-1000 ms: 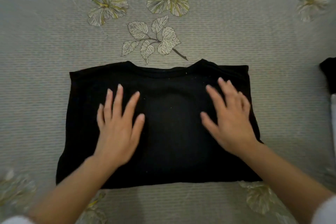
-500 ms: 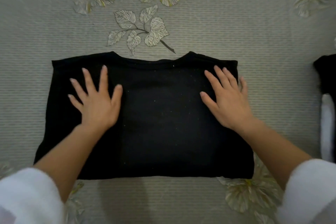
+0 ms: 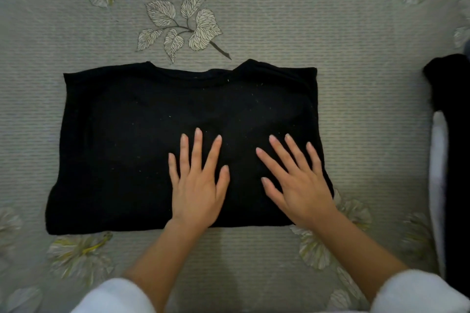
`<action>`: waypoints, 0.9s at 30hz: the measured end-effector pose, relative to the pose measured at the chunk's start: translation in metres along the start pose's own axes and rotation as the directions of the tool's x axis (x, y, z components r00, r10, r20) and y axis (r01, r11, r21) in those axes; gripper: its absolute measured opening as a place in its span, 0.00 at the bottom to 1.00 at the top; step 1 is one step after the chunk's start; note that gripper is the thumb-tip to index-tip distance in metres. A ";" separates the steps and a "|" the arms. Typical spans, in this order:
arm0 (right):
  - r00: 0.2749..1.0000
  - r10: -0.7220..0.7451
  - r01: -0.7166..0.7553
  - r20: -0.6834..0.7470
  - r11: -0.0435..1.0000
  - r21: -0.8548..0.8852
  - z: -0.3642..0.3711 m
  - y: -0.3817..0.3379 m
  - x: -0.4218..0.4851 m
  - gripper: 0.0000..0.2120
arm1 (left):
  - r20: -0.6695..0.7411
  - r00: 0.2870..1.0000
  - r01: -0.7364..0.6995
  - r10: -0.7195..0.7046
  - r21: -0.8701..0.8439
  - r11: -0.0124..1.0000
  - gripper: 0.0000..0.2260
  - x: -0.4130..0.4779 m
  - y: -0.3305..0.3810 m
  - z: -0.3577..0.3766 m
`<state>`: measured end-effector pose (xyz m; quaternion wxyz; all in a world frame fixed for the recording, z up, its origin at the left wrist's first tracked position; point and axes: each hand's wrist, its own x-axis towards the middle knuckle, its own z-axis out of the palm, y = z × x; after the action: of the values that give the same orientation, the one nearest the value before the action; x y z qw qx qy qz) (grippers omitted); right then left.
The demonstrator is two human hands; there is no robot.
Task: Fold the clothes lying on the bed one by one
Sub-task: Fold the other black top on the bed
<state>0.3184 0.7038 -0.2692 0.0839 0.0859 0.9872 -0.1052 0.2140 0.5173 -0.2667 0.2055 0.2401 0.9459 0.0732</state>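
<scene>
A black shirt lies folded into a wide rectangle on the bed, its neckline at the far edge. My left hand rests flat on the near middle of the shirt with fingers straight and spread. My right hand lies flat on the shirt's near right part, fingers also spread, close to the right edge. Neither hand grips any cloth.
The bed cover is grey-green with ribbed lines and printed flowers and leaves. At the right edge lies another black garment with a white piece beside it.
Both hands have slid from the shirt's upper corners down and inward to its near middle and right part. The shirt stays in place, flat.
</scene>
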 end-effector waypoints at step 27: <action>0.771 0.169 -0.590 0.614 -0.170 0.789 -0.131 -0.009 0.040 0.21 | 0.206 0.959 0.245 -0.196 -0.948 0.203 0.15 -0.007 -0.030 -0.062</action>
<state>0.2581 0.7303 -0.1486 0.1721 0.3964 0.5059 -0.7466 0.1806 0.4852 -0.2152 0.3363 -0.0734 0.7184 0.6045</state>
